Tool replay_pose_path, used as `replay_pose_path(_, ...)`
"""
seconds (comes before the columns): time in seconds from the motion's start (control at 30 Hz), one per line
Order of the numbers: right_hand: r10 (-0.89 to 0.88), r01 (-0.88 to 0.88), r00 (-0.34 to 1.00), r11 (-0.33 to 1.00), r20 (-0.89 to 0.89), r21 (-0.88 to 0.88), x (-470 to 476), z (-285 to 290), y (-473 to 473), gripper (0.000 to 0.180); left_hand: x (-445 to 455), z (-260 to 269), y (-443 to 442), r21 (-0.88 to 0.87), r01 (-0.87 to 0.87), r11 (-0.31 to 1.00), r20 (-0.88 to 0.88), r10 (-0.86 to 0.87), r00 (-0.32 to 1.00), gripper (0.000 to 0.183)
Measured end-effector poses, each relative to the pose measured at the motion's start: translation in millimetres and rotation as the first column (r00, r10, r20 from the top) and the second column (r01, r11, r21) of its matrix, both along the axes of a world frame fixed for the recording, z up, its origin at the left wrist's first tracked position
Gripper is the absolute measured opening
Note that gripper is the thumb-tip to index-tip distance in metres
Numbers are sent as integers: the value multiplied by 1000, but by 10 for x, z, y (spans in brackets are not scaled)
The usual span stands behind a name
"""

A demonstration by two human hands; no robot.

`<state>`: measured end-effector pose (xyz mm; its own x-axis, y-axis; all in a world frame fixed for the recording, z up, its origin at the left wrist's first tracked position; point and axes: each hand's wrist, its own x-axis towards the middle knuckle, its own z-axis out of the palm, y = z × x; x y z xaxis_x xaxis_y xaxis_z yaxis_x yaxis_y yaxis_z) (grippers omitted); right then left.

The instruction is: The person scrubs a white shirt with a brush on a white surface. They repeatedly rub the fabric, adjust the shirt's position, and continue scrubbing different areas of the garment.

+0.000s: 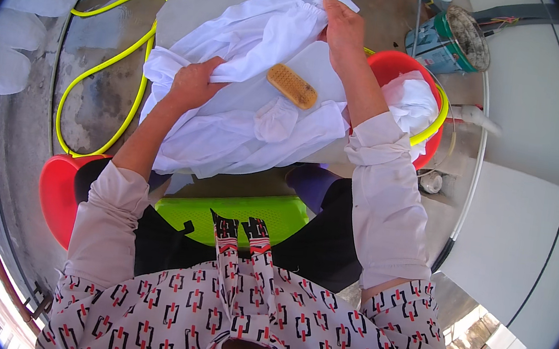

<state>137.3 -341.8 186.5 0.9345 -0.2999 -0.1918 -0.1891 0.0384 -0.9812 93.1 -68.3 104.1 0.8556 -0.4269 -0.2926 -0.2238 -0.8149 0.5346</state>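
Observation:
A white cloth garment (243, 39) lies spread over a pale board (196, 2) in front of me. My left hand (197, 83) grips a fold of it at the left. At the far right of the board, my right hand (343, 30) holds the gathered, elastic-looking end of the cloth, thumb on top. A yellowish scrub brush (292, 86), darkly stained at one end, rests between my hands. Just below the brush sits a gathered white cuff (276, 119). More white fabric covers the near part of the board.
Right of the board stands a red basin (392, 63) holding white cloth (411, 104), a yellow hose (436, 115) crossing its rim. Behind it is a dirty bucket (447, 41). The hose loops on the floor at left. A green plastic basket (233, 210) and another red basin (54, 194) are near my legs.

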Motion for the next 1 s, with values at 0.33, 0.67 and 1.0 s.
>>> replay_pose_path(0.33,274,-337,924,259,-266,-905,-1193,-1514,14,77,-977,-341,-133,-53,-37,998,125,43,991,79)
replay_pose_path(0.67,88,-229,972,548,-216,-805,-957,-1247,-521,63,-959,-950,-632,11,246,969,353,-234,906,59)
replay_pose_path(1.0,-25,-283,949,375,-315,-883,-404,-1475,-203,52,-924,-939,-636,26,249,968,380,-240,893,61)
